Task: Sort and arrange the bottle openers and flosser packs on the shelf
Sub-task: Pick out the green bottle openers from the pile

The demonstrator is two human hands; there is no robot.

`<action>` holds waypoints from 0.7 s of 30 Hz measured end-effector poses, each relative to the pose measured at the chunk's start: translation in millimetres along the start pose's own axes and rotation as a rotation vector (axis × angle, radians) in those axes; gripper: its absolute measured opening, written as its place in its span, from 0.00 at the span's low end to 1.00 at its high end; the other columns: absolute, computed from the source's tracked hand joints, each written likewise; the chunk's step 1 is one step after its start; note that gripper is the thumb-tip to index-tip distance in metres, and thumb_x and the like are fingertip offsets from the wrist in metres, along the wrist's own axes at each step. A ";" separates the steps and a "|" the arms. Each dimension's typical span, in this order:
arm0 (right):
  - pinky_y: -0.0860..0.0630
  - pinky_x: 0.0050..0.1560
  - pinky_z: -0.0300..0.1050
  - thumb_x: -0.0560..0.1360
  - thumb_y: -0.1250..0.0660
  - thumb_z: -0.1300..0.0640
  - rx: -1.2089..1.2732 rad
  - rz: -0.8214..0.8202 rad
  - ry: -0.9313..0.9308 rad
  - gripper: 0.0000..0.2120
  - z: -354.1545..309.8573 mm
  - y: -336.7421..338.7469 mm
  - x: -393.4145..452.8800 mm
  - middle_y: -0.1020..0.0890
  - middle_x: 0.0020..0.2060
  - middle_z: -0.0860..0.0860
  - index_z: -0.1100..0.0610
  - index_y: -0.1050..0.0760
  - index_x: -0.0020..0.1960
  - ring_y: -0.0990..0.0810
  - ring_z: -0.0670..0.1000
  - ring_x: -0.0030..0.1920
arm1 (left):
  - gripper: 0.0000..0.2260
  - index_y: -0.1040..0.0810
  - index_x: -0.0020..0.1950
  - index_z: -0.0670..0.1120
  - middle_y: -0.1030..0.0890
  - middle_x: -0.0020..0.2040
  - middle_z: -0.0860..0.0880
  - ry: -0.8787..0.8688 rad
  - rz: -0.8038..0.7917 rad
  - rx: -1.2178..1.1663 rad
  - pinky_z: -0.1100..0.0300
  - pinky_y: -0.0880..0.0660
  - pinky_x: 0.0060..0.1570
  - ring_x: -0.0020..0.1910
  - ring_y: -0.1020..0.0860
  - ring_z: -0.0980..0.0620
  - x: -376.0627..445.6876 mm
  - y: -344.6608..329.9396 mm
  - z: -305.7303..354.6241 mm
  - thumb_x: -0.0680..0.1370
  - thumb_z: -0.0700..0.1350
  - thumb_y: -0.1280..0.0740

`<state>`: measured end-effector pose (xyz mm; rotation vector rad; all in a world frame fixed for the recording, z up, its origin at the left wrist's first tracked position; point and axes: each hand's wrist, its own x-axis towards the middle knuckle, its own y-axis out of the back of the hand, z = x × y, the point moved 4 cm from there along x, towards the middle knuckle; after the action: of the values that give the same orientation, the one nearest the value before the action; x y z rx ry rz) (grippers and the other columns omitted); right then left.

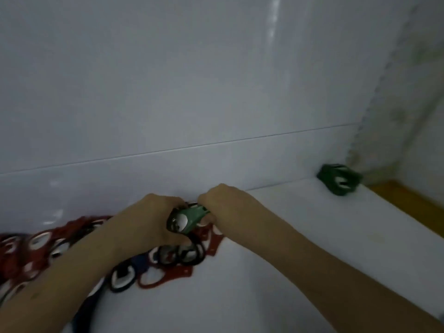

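Observation:
A green bottle opener (186,218) is held between both hands above a heap of openers on the white shelf (300,236). My left hand (146,219) grips its round end; my right hand (225,205) pinches its narrow end. The heap of red, black and blue bottle openers (168,260) spreads from the left edge to the middle, partly hidden under my left forearm. A small stack of green bottle openers (338,180) stands at the shelf's far right corner. No flosser packs are in view.
A white tiled wall (192,92) backs the shelf. A patterned curtain or wall covering (396,116) hangs at the right. A yellow-brown surface (408,203) lies beyond the shelf's right edge.

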<state>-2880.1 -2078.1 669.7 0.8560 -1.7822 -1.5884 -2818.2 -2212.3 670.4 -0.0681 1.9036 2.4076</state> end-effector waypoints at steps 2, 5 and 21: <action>0.40 0.27 0.40 0.76 0.34 0.59 0.013 0.057 -0.075 0.05 43.6 -0.8 -31.1 0.25 0.38 0.53 0.61 0.22 0.48 0.23 0.53 0.41 | 0.19 0.21 0.58 0.52 0.18 0.49 0.56 -0.082 -0.018 0.093 0.66 0.25 0.45 0.44 0.22 0.60 31.1 -14.1 45.1 0.70 0.55 0.25; 0.35 0.34 0.43 0.77 0.34 0.55 0.064 0.087 -0.185 0.07 105.1 -2.8 -84.1 0.21 0.43 0.53 0.58 0.23 0.49 0.22 0.53 0.44 | 0.16 0.22 0.57 0.51 0.19 0.50 0.53 -0.216 -0.055 0.155 0.62 0.25 0.46 0.46 0.22 0.57 69.3 -41.2 113.9 0.73 0.56 0.27; 0.36 0.41 0.42 0.78 0.36 0.52 0.239 0.220 -0.267 0.09 272.7 -12.6 -183.9 0.27 0.46 0.49 0.57 0.25 0.54 0.30 0.47 0.45 | 0.15 0.21 0.56 0.51 0.20 0.49 0.53 -0.341 -0.098 0.077 0.57 0.24 0.48 0.47 0.23 0.55 169.1 -87.1 276.4 0.72 0.53 0.27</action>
<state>-2980.2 -1767.7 625.2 0.5447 -2.2055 -1.4186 -2976.7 -1918.5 636.4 0.2329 1.7876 2.1181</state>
